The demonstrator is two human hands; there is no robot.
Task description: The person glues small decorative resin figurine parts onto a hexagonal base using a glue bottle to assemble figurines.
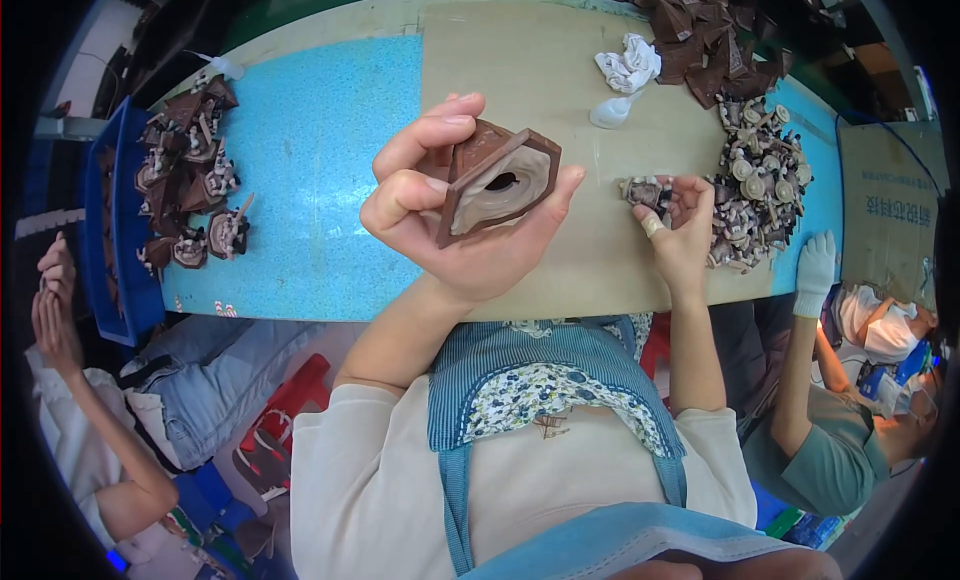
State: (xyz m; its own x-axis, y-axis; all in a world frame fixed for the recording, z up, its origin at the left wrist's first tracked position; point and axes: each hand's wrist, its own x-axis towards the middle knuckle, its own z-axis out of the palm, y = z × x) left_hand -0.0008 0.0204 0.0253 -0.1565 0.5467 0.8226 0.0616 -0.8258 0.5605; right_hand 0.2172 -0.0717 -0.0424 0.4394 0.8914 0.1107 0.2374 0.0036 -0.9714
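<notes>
My left hand (455, 265) is raised over the middle of the table, its fingers and thumb wrapped round a brown angular base piece (462, 195). The base's underside faces up and shows a beige, hollowed inside with a dark hole. My right hand (684, 225), with a bandage-like wrap on one finger, pinches a small grey-and-beige figurine (645, 192) close to the tabletop. Just right of that hand lies a heap of similar figurines (755, 185). The two held pieces are apart.
Brown angular pieces (695, 40) are piled at the back right, near crumpled tissue (630, 64) and a white bottle (612, 112). Figurines with brown bases (185, 180) stand left, beside a blue crate (128, 280). Another person's gloved hand (816, 270) rests by the right table edge.
</notes>
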